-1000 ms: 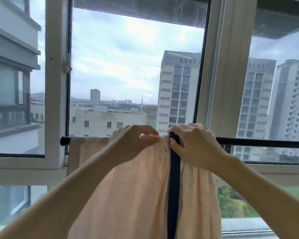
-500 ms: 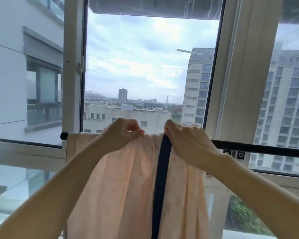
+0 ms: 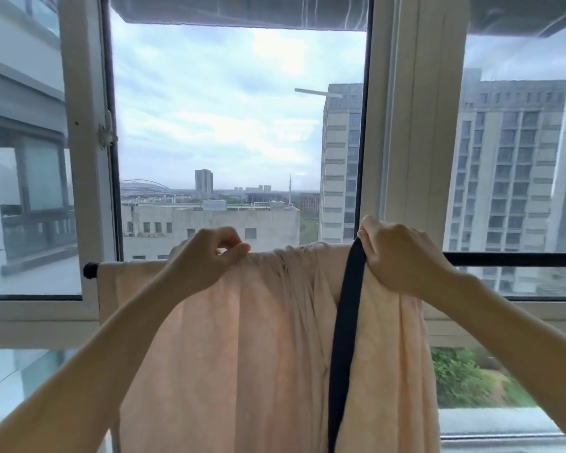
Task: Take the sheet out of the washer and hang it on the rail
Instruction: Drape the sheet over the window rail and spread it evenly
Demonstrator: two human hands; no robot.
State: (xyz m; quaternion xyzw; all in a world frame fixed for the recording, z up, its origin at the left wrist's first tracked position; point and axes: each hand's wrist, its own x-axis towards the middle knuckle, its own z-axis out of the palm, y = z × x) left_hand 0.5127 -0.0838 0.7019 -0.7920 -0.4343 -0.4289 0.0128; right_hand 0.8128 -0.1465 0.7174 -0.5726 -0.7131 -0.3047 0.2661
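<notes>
A peach sheet (image 3: 252, 338) with a dark navy band (image 3: 345, 322) hangs draped over a black rail (image 3: 510, 259) that runs across the window. My left hand (image 3: 206, 259) pinches the bunched top fold of the sheet at the rail. My right hand (image 3: 402, 256) grips the sheet's top edge where the navy band crosses the rail. Between my hands the cloth is gathered in folds. The washer is not in view.
The rail's left end cap (image 3: 90, 270) sits by a white window frame (image 3: 85, 158). A thick white mullion (image 3: 415, 125) stands behind my right hand. Buildings and sky lie beyond the glass. The rail is bare to the right of my right hand.
My hands have drawn apart along the rail, the right one going right with the navy band, and the sheet now spreads wider. The camera view has tilted and shifted slightly.
</notes>
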